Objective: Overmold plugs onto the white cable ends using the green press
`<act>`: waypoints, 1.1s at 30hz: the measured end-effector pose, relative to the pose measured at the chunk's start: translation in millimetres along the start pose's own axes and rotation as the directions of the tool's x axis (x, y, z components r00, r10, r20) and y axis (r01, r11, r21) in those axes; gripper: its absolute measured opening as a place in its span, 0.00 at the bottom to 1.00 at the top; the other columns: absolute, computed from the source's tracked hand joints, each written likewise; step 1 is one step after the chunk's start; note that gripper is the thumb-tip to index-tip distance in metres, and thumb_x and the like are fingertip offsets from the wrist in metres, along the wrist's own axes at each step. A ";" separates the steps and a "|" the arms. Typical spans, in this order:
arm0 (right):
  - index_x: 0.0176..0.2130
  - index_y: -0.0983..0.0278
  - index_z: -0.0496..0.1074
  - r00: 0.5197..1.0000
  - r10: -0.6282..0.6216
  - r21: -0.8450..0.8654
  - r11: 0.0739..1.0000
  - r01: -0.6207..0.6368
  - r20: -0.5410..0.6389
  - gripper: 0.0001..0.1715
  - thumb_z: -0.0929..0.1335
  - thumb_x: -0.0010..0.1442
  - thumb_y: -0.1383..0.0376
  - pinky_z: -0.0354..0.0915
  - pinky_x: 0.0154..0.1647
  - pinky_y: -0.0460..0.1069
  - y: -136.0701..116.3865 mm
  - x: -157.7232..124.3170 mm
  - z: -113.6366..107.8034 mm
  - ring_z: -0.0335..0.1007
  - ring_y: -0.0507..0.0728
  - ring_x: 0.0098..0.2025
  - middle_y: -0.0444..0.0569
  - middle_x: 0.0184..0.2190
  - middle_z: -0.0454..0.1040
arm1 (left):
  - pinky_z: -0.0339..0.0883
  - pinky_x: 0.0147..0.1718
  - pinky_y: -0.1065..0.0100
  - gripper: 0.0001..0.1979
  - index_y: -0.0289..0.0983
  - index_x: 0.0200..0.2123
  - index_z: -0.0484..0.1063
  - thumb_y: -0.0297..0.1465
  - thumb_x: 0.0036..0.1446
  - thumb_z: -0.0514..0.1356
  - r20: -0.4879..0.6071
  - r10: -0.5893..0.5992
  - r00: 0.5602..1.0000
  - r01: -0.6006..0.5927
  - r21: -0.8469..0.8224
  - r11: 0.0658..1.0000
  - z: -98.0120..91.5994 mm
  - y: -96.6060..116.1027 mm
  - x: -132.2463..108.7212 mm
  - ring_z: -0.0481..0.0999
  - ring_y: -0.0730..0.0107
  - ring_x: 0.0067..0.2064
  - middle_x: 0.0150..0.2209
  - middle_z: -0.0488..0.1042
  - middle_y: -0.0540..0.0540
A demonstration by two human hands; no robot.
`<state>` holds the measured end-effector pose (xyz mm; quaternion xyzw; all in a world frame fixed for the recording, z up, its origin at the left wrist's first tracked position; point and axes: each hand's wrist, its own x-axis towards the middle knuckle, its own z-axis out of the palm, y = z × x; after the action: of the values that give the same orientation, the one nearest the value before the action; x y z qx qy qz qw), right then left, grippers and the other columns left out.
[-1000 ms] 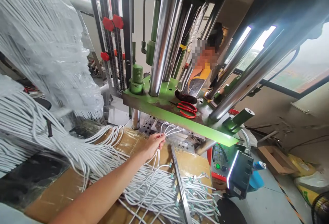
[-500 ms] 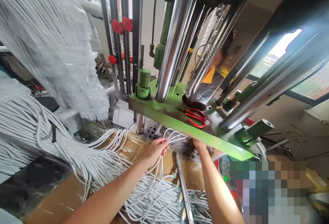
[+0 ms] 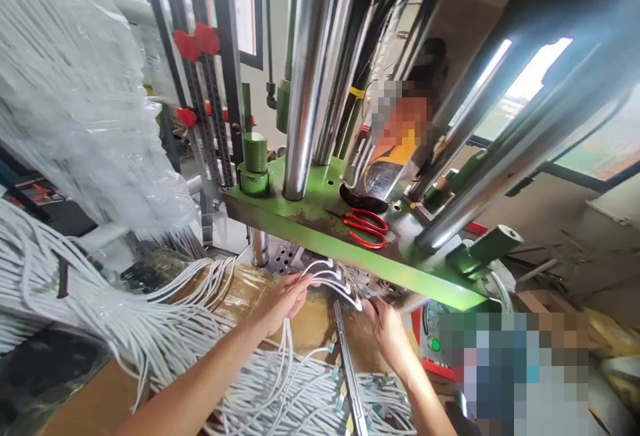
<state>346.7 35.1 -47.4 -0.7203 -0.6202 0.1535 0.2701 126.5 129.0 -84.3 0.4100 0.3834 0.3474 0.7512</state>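
Observation:
My left hand (image 3: 283, 303) is shut on a small bunch of thin white cables (image 3: 320, 279), which run across to my right hand (image 3: 387, 329). That hand pinches the cables' ends, with small connectors, just below the green steel plate (image 3: 320, 236) of a vertical press. The ends sit over a perforated metal mould plate (image 3: 285, 256). A large bundle of white cables (image 3: 125, 309) spreads from the left over a cardboard-covered bench (image 3: 320, 326). More cable ends lie below my forearms.
Chrome press columns (image 3: 307, 76) rise from the green plate, where red-handled scissors (image 3: 365, 228) lie. A long metal bar (image 3: 347, 376) lies on the bench. Plastic-wrapped cable (image 3: 65, 103) hangs at upper left. A person (image 3: 395, 149) stands behind the columns. A control box (image 3: 433, 336) is at right.
My right hand has moved from the plate's edge down onto the cable ends. My left hand has shifted slightly left, and the cables are drawn taut between both hands. The view has tilted slightly.

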 end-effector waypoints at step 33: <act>0.22 0.58 0.53 0.961 0.210 0.423 0.865 -0.269 0.182 0.23 0.57 0.62 0.49 0.49 0.19 0.47 24.7 -122.5 -18.4 0.49 0.52 0.20 0.40 0.18 0.52 | 0.44 0.16 0.77 0.22 0.38 0.43 0.66 0.43 0.49 0.65 0.289 -0.293 0.912 0.224 0.249 0.942 46.3 12.7 -83.5 0.55 0.81 0.19 0.25 0.64 0.54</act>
<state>354.5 -90.2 -60.8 -0.6996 -0.4908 0.3697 0.3647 124.9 48.4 -31.6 0.4836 0.3415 0.1303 0.7953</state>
